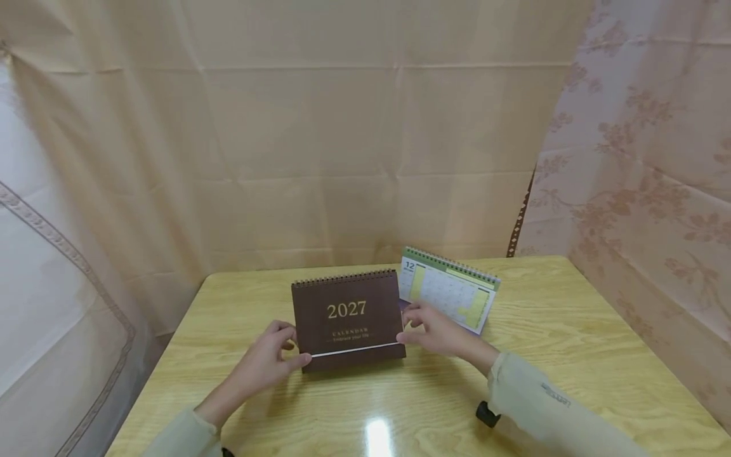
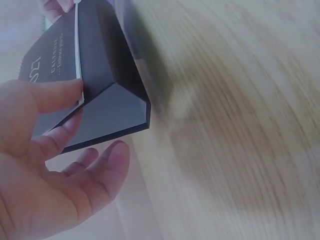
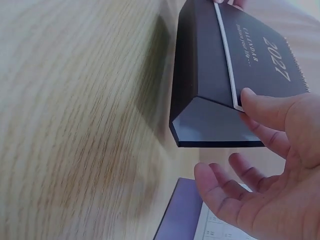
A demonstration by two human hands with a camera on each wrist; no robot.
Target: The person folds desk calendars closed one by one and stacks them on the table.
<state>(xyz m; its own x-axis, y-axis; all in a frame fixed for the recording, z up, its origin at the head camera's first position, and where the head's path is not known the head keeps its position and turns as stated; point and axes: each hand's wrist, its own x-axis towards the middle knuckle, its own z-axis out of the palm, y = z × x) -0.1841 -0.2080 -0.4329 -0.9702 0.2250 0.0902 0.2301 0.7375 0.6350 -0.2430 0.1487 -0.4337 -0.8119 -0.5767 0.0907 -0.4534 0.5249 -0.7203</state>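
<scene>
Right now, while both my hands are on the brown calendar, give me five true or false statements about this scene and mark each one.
1. The brown calendar shows 2027 on its front. True.
2. The green-topped calendar shows the number 12. True.
3. In the head view, the green-topped calendar stands left of the brown calendar. False: it stands to the right and farther back.
4. Your left hand and right hand pinch opposite sides of the brown calendar. True.
5. The brown calendar is bound along its bottom edge. False: its spiral binding runs along the top.
</scene>
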